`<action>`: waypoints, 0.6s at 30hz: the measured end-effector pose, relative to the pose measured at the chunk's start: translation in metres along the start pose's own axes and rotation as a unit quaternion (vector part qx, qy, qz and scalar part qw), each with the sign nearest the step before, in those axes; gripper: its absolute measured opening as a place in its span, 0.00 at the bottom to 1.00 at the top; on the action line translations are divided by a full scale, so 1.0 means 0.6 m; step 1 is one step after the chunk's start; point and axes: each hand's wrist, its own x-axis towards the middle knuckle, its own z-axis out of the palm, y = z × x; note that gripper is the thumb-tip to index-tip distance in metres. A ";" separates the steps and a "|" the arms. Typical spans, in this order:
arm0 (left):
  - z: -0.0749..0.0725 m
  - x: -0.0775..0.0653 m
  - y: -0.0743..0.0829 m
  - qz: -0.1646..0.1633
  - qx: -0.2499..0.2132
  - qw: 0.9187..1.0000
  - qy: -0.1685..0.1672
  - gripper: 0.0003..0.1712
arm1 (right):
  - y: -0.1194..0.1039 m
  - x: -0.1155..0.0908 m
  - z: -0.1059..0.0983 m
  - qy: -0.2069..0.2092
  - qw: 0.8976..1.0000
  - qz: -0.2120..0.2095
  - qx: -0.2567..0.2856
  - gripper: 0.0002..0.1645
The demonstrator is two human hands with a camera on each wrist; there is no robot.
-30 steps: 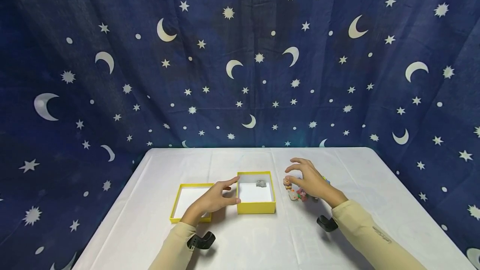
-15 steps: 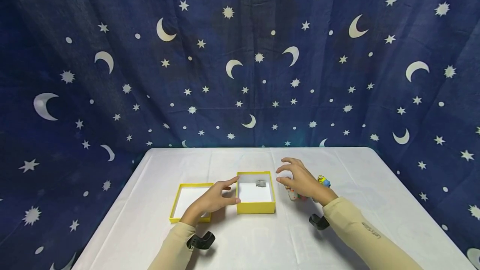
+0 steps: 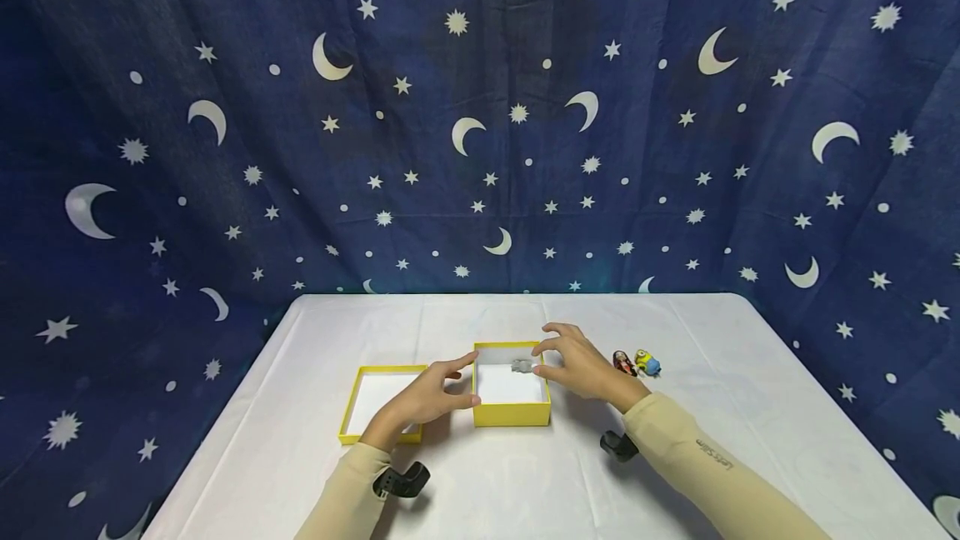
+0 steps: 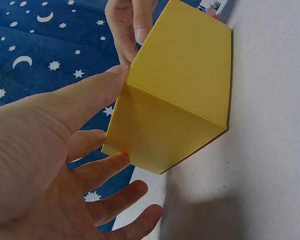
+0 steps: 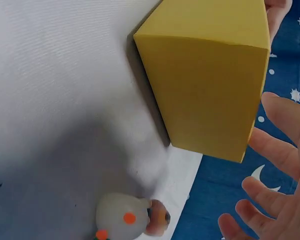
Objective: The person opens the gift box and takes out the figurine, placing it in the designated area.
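A yellow box (image 3: 512,416) with a white inside stands on the table, and a small grey figurine (image 3: 521,366) lies in it. My left hand (image 3: 429,397) is at the box's left side, its spread thumb and fingers touching the wall and edge. At the right rim is my right hand (image 3: 581,367); its thumb and forefinger reach the rim with nothing seen between them. Behind the right hand stand a Minion figurine (image 3: 647,362) and a dark red figurine (image 3: 624,362). A white figurine with orange spots (image 5: 121,218) shows in the right wrist view.
The yellow-edged box lid (image 3: 350,407) lies inside up, left of the box and partly behind the left hand. White cloth (image 3: 480,490) covers the table. A dark blue curtain (image 3: 420,173) with moons and stars hangs behind it.
My right hand has moved left from over the figurines to the box's right rim, uncovering the Minion and the dark red figurine. The left hand and the box stay in place.
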 end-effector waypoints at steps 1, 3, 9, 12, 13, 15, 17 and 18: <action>0.000 0.000 0.000 0.000 0.000 1.000 0.000 0.44 | -0.001 0.002 0.002 -0.002 1.000 0.002 -0.003 0.18; 0.000 0.001 0.001 -0.003 -0.001 1.000 0.001 0.44 | -0.005 0.006 0.004 -0.011 1.000 0.015 -0.006 0.18; -0.001 0.000 0.003 -0.013 -0.006 1.000 0.003 0.44 | -0.016 0.019 0.010 -0.040 0.998 0.037 -0.028 0.19; -0.001 0.000 0.003 -0.013 -0.005 1.000 0.004 0.44 | -0.020 0.026 0.012 -0.051 0.997 0.044 -0.042 0.21; -0.001 0.000 0.003 -0.013 -0.005 1.000 0.004 0.44 | -0.021 0.028 0.013 -0.055 0.996 0.050 -0.044 0.22; 0.000 0.000 0.003 -0.012 -0.004 1.000 0.004 0.44 | -0.024 0.032 0.015 -0.061 0.995 0.058 -0.056 0.23; 0.000 0.000 0.002 -0.009 -0.005 1.000 0.003 0.44 | -0.027 0.036 0.016 -0.067 0.993 0.070 -0.064 0.25; 0.001 0.001 0.002 -0.008 -0.005 1.000 0.003 0.44 | -0.028 0.038 0.016 -0.069 0.992 0.076 -0.069 0.25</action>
